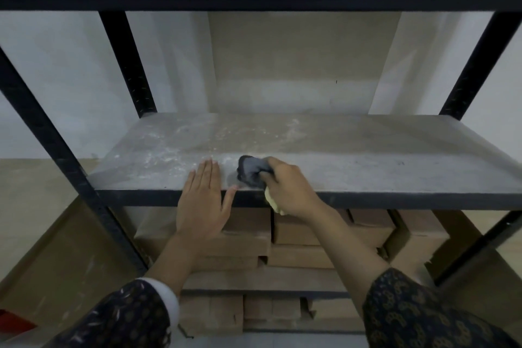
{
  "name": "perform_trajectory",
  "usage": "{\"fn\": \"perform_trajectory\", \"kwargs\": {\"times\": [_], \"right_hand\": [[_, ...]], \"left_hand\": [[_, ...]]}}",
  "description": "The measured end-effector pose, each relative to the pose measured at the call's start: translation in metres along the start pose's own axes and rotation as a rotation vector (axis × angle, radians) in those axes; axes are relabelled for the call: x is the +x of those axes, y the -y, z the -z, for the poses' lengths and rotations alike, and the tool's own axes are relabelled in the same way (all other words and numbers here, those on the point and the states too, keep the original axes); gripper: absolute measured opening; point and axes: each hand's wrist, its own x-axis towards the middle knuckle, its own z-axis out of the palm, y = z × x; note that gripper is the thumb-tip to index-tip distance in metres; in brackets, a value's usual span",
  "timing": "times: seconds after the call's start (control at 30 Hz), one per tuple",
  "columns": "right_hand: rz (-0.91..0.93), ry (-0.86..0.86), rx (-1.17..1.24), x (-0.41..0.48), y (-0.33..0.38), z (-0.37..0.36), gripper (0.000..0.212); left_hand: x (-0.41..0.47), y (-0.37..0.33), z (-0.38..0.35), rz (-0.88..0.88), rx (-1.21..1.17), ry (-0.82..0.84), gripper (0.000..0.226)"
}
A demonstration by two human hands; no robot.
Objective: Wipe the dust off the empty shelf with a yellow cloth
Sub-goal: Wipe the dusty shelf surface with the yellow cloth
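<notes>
From the head view, the wiping is under way near the front edge of the empty shelf (339, 175), a grey board in a black metal rack. The right hand (291, 189) is closed in a grip around a bunched cloth (251, 174): the wad pressed to the board looks dark grey, perhaps soiled or shaded, while a pale yellow end shows below the palm at the shelf's front lip. The left hand (204, 200) lies flat and open, fingers together and pointing away from the person, palm across the front edge just beside the cloth, holding nothing. White dust (175, 150) spreads over the left and middle of the board, thickest behind the left hand; the right side looks cleaner. I judge this an early to middle stage: the next move calls for pushing the cloth leftward and deeper through the dusty patch, which means the left hand must lift clear. The shelf's long axis runs left to right across the view; the bunched cloth points away and left from the fist. Cardboard boxes (305, 232) sit stacked on the tier below.
</notes>
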Motion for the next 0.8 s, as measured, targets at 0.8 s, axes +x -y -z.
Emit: {"fn": "perform_trajectory", "kwargs": {"times": [0.8], "right_hand": [[-0.191, -0.225, -0.163, -0.006, 0.005, -0.004, 0.027]], "left_hand": [[-0.023, 0.035, 0.004, -0.034, 0.007, -0.079, 0.054]]}}
